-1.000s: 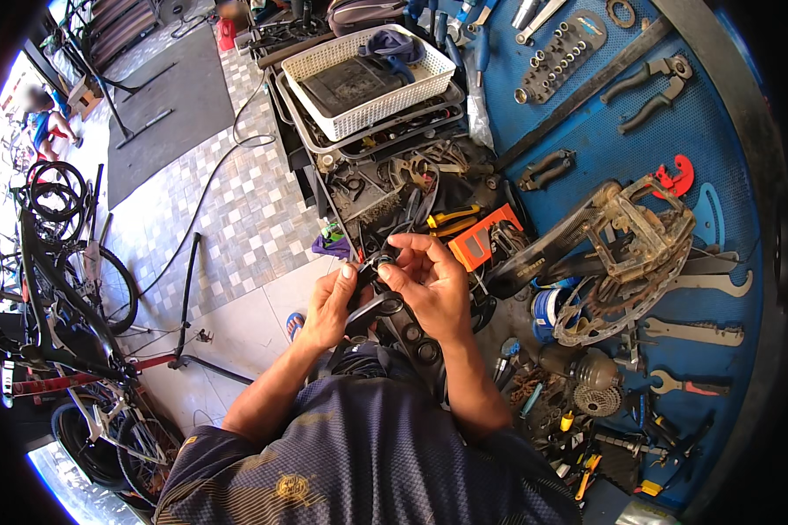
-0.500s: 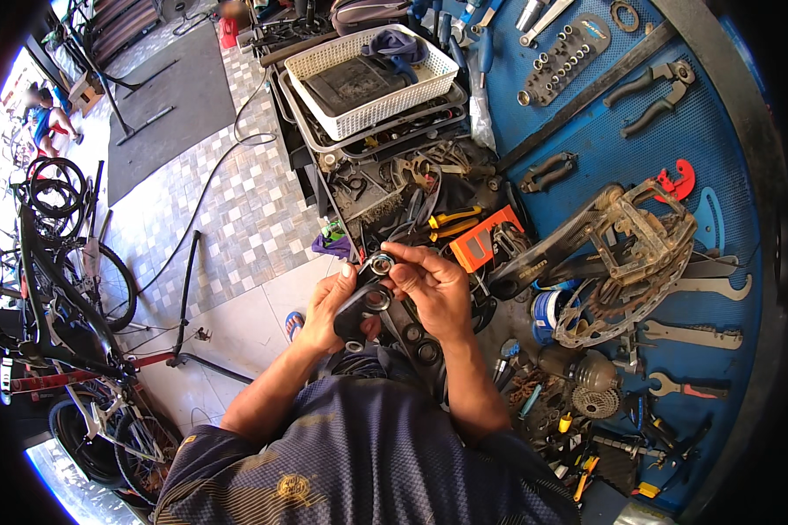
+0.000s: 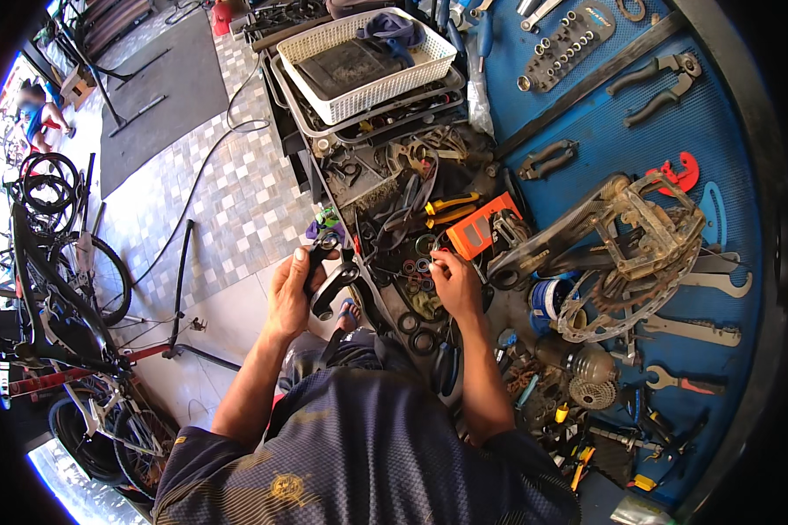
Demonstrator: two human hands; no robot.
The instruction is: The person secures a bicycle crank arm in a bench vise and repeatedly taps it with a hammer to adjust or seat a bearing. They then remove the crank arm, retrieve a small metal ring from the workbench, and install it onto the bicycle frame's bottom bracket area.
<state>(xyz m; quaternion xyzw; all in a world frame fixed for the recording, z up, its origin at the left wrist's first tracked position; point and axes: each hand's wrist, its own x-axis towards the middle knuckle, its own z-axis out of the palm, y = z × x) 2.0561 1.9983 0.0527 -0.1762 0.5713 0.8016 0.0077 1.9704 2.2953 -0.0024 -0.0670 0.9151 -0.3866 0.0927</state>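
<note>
My left hand (image 3: 286,296) is closed round a black bicycle suspension link (image 3: 334,285), which has round eyes at its ends and is tilted in front of my waist. My right hand (image 3: 457,284) is apart from it, over the cluttered bench, with thumb and fingers drawn together. Whatever they may pinch is too small to make out. Close to its fingertips lie several small coloured rings (image 3: 418,269). Larger black rings (image 3: 422,341) sit nearer my body. An orange box (image 3: 480,229) and yellow-handled pliers (image 3: 452,206) are just beyond that hand.
A white basket (image 3: 337,109) stands on the far part of the bench. On the right, a dirty crankset with pedal (image 3: 643,227) lies before a blue tool panel (image 3: 587,144). Bicycle frames (image 3: 61,297) and a black cable (image 3: 203,157) occupy the left. Another person (image 3: 39,114) is far left.
My right hand has left the link and moved right, over the small rings. My left hand has shifted left with the link, which has turned in its grip.
</note>
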